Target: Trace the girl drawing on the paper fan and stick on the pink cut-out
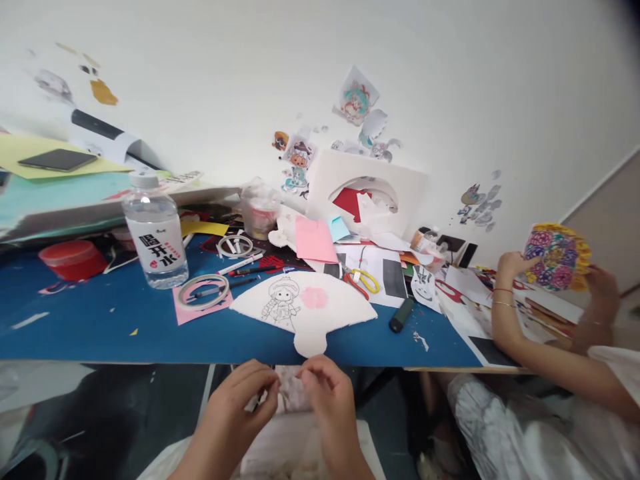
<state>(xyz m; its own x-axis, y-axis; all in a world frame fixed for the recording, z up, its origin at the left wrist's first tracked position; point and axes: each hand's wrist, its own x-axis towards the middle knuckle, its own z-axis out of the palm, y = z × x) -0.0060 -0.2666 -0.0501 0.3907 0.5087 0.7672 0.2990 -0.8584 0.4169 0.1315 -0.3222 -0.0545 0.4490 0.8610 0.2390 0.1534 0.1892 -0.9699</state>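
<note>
A white fan-shaped paper cutout (345, 297) with a rounded handle lies near the front edge of the blue table. It bears a line drawing of a figure with a braid and hat, and a pale pink flower shape (314, 298). Just off the table edge, below the handle, are both of my hands. My left hand (245, 393) is closed, its thumb and fingertips pinched. My right hand (327, 387) is closed too, fingers curled against the thumb. A small gap separates their fingertips. Anything between the fingers is too small or hidden to make out.
A water bottle (159, 233) and a tape roll (203, 292) on pink paper stand left. Scissors (365, 280), a dark green stick (401, 315) and paper scraps lie right. At far right, another person's hands hold a colourful round fan (555, 259).
</note>
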